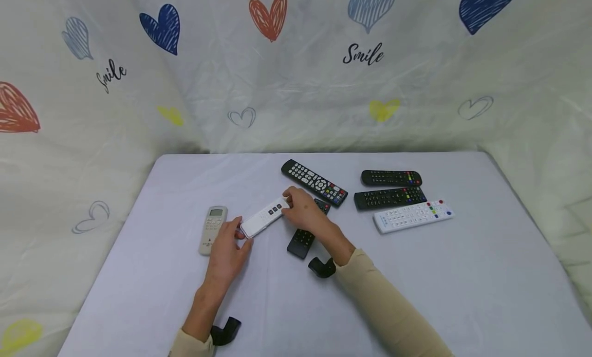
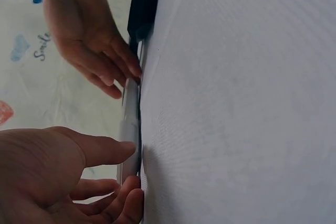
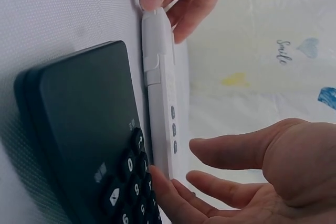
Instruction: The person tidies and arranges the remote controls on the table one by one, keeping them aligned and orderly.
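A slim white remote control with a few dark buttons lies slantwise between the two hands. Its near end is pinched by my left hand, the thumb on one side and fingers on the other. At the far end is my right hand, its fingertips touching the remote's edge; in the right wrist view its thumb stands apart from the casing. Beneath the right hand, a black remote is partly hidden. Left of the left hand lies a grey-beige remote with a small display.
A long black remote with white buttons lies behind the right hand. Toward the right are two black remotes, one at the back and one in front, with a white remote nearest. A heart-patterned cloth hangs behind the table.
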A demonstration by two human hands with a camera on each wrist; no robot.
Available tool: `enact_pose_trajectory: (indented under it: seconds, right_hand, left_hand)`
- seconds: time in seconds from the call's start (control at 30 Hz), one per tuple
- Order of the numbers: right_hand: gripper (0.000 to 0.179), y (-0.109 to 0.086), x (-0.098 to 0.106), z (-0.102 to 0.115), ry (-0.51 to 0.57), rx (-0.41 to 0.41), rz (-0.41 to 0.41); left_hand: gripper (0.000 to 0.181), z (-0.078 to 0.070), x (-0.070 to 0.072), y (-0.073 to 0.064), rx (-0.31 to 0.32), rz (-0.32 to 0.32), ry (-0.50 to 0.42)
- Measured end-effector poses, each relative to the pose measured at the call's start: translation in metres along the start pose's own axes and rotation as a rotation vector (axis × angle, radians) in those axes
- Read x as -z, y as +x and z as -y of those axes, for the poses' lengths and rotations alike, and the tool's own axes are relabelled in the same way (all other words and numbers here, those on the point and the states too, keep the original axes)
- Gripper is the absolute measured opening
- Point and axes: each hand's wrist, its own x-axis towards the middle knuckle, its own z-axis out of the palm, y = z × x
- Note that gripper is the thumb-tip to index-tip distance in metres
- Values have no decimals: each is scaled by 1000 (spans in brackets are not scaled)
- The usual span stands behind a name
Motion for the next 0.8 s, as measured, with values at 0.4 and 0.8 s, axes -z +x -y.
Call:
enact_pose_trajectory:
  seconds: [0.4,0.8]
  right_hand:
    - [39,5,-2,-4,-25,8,0]
    - [38,6,-3,-6,25,8,18]
  left_hand:
    - [59,-1,0,-3,29,25,18]
    - [60,-1,-1,-8,49,24,11]
